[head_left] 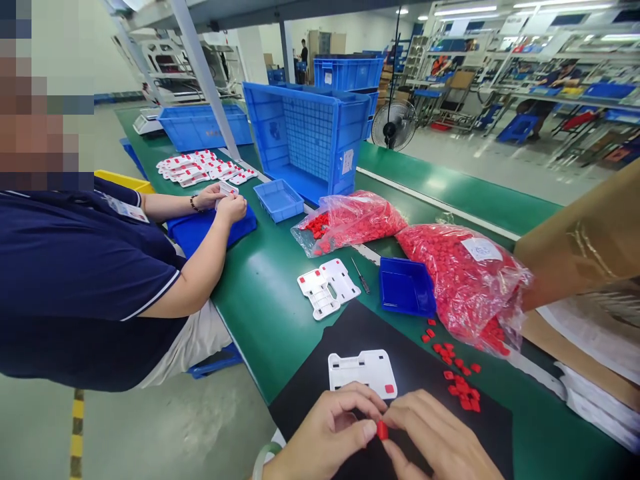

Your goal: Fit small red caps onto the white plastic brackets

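Note:
Low in the view, my left hand (327, 430) and my right hand (437, 433) meet fingertip to fingertip. Pinched between them is a small red plastic piece (382, 431). Just beyond my fingers a white plastic plate (357, 370) lies on a black mat (345, 333), with one red piece set in its near right corner and dark slots elsewhere. Part of the plate's near edge is hidden by my left hand. Loose red pieces (461, 387) lie scattered to the right of the plate.
Farther up the green bench are two white plates (320, 293), a screwdriver (361, 275), a blue tray (407, 287) and bags of red pieces (460, 267) (360, 217). A co-worker (100, 287) at left handles a white plate. Blue crates (310, 133) stand behind; cardboard (585, 233) leans in at right.

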